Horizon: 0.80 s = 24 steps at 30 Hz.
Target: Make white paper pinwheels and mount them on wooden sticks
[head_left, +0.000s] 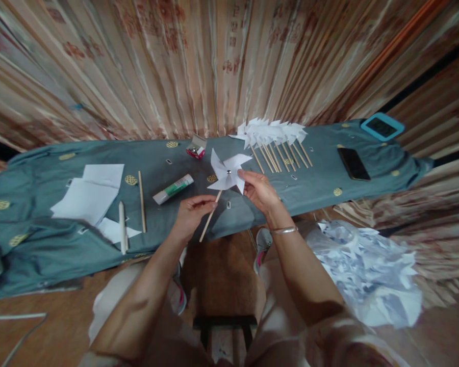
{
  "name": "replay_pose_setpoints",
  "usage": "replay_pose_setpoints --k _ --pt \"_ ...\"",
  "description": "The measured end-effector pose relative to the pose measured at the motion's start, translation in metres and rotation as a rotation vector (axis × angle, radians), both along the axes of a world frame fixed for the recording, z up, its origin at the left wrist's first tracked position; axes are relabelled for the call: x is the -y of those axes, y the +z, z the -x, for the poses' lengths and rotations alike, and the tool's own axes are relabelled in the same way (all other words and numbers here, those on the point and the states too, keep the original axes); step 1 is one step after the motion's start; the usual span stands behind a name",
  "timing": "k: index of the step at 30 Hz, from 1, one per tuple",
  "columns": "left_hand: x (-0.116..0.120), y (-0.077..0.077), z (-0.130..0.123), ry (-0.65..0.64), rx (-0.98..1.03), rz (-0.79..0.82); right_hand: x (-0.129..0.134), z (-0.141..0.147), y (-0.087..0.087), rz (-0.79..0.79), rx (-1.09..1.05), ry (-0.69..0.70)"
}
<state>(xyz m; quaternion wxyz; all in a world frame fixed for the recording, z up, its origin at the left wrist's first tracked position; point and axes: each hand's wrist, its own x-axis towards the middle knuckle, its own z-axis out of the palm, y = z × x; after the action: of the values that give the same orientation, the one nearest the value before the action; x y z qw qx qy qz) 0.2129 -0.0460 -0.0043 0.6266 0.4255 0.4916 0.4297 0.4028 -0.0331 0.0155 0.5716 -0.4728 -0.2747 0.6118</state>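
Observation:
A white paper pinwheel point(225, 176) with a silver pin at its centre is held up over the front of the table. My left hand point(194, 213) pinches its wooden stick point(210, 219) a little below the blades. With its fingers closed on the right-hand blade, my right hand point(259, 189) steadies the paper. A glue stick point(173, 189) lies to the left of the pinwheel. Behind it sits a small open red box point(196, 149) with shiny pins inside.
Finished pinwheels point(273, 133) lie overlapped at the back. Paper sheets point(90, 196), a white pen-like tool point(123, 227) and a loose stick point(142, 201) are at left. A phone point(353, 163) and blue-framed device point(382, 127) lie right. A bag of paper pieces point(363, 270) stands below.

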Motion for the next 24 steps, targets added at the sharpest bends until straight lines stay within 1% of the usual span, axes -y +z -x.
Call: replay_pose_setpoints --k 8,17,24 --pt "0.0005 -0.0003 0.0007 -0.01 -0.002 -0.007 0.001 -0.0028 0.0038 -0.052 -0.05 0.002" --pt "-0.0005 -0.004 0.0003 -0.009 0.002 -0.021 0.0005 -0.0043 0.0027 -0.022 -0.057 -0.012" --pt "-0.0004 -0.0044 -0.0009 0.025 -0.005 -0.037 0.0032 -0.0003 0.0082 0.008 -0.063 -0.024"
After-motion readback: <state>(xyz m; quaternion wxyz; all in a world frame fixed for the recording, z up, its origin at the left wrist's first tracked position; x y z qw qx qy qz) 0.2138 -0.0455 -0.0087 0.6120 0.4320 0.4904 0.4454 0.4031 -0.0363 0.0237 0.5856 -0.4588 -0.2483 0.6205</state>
